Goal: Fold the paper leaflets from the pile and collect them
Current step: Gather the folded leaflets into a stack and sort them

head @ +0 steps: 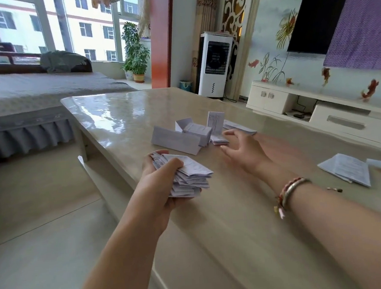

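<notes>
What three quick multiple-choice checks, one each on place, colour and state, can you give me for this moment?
1. Where is the stack of folded leaflets?
A. in the left hand
B. on the floor
C. on the bed

2. What colour is the cloth hanging over the TV?
A. green
B. purple
C. yellow

3. How is the right hand?
A. clenched round a pen
B. flat under a book
C. open, fingers spread, near the loose leaflets

Key: 1 A, fingers curl round the stack; 2 B, plainly purple; 3 C, it holds nothing.

White leaflets [188, 179], glossy beige table [118, 118], red-beaded bracelet [291, 189].
</notes>
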